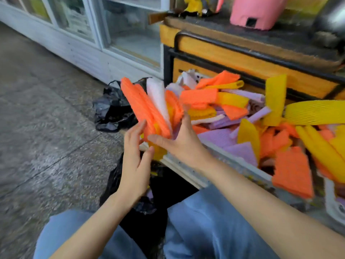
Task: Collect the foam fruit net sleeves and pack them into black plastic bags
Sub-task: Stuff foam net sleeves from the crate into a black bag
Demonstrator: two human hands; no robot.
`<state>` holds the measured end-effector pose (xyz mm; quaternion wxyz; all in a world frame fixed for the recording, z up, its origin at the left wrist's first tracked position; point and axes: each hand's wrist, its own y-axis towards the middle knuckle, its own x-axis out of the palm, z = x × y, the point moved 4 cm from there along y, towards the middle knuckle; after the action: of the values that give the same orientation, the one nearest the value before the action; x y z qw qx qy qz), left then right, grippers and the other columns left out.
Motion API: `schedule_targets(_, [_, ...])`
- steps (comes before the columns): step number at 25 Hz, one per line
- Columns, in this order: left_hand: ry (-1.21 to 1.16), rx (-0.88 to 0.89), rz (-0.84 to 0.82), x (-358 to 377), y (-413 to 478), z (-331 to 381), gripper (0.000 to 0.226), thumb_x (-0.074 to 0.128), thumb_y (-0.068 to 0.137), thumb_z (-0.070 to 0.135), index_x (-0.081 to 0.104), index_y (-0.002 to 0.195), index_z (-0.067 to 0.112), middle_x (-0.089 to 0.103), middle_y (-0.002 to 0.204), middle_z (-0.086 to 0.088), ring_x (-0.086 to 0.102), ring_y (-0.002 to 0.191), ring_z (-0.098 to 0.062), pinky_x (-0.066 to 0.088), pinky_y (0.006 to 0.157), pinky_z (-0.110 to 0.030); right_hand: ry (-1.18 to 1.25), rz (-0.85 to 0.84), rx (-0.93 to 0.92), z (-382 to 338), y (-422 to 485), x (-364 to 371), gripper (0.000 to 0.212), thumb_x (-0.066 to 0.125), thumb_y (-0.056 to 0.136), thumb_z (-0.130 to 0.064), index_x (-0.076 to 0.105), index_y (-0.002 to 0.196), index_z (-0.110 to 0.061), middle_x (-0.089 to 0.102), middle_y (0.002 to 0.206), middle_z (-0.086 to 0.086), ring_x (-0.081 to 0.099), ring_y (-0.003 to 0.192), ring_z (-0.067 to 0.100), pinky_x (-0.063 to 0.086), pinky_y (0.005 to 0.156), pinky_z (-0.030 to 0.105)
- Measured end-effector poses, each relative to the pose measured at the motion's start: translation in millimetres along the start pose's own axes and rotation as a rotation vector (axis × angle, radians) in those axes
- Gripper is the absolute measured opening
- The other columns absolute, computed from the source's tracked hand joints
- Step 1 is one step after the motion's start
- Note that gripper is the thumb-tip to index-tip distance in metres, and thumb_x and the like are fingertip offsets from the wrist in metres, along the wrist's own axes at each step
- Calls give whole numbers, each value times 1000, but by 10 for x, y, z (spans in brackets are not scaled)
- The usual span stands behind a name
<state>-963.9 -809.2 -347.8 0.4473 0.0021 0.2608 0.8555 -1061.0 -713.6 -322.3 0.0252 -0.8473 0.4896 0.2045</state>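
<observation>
My right hand grips a fanned bundle of foam net sleeves, mostly orange with white and yellow ones, held up above the gap between my knees. Beside the bundle's lower end is my left hand, fingers straight and spread, its fingertips close to the sleeves. Below both hands an open black plastic bag sits between my legs, with a purple and a yellow sleeve showing inside. To the right, a heap of loose sleeves in orange, yellow and purple fills a pale crate.
A second crumpled black bag lies on the stone floor behind the bundle. A wooden cart with black metal bars stands behind the crate, with a pink tub on top. A white glass-fronted cabinet runs along the left.
</observation>
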Motion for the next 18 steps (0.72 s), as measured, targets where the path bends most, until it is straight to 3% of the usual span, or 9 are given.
schedule_targets(3, [92, -14, -41, -169, -123, -285, 42, 37, 92, 27, 44, 133, 18, 44, 127, 1, 39, 126, -7, 32, 108, -29, 35, 18, 121, 302, 67, 322, 98, 84, 55, -46, 32, 134, -18, 49, 133, -3, 48, 123, 8, 41, 104, 35])
schedule_targets(6, [108, -98, -49, -326, -123, -638, 30, 43, 93, 20, 52, 122, 17, 52, 117, -1, 50, 114, -7, 38, 98, -17, 87, 36, 241, 574, 111, 591, 77, 83, 64, -32, 40, 126, -20, 55, 124, -5, 55, 113, 8, 46, 98, 36])
schedule_targets(8, [116, -203, -17, -429, -100, -914, 25, 53, 89, 13, 50, 113, 18, 54, 108, 3, 53, 102, -5, 42, 90, -17, 103, 66, 295, 721, 152, 704, 66, 80, 69, -28, 42, 122, -20, 58, 120, -5, 57, 108, 9, 47, 96, 36])
schedule_targets(10, [248, -337, -14, -534, -90, -1346, 35, 66, 84, 11, 48, 113, 13, 50, 107, 2, 50, 99, -6, 40, 91, -19, 179, 127, 323, 844, 190, 794, 57, 78, 73, -22, 44, 119, -19, 60, 116, -4, 61, 104, 9, 49, 94, 37])
schedule_targets(12, [350, -475, -182, -544, -114, -1817, 49, 74, 75, 23, 50, 115, 10, 52, 113, 0, 51, 106, -13, 39, 99, -27, 286, 111, 341, 956, 208, 913, 48, 73, 79, -13, 44, 117, -19, 62, 109, -7, 63, 95, 1, 53, 84, 27])
schedule_targets(14, [388, -532, -375, -475, -182, -2215, 54, 68, 68, 39, 54, 115, 17, 60, 114, -3, 57, 110, -21, 46, 96, -43, 359, 61, 347, 1082, 205, 1048, 45, 69, 82, -6, 44, 118, -19, 60, 106, -11, 61, 88, -10, 48, 74, 11])
schedule_targets(15, [399, -554, -398, -457, -215, -2350, 52, 65, 68, 39, 56, 115, 18, 61, 116, -5, 57, 112, -25, 46, 95, -44, 374, 38, 369, 1164, 196, 1128, 45, 68, 82, -6, 44, 118, -19, 61, 108, -9, 61, 89, -10, 47, 73, 9])
schedule_targets(16, [404, -565, -386, -462, -202, -2358, 49, 64, 71, 32, 58, 116, 16, 61, 119, -9, 56, 114, -28, 45, 96, -39, 388, 14, 398, 1239, 183, 1188, 44, 68, 83, -8, 45, 119, -20, 62, 112, -6, 61, 93, -6, 47, 75, 11])
schedule_targets(18, [442, -602, -297, -530, -146, -2274, 36, 64, 79, 12, 61, 114, 4, 62, 117, -18, 58, 111, -32, 39, 81, -25, 431, -40, 467, 1401, 168, 1309, 43, 66, 84, -10, 46, 120, -24, 62, 116, -3, 63, 99, 5, 52, 77, 22])
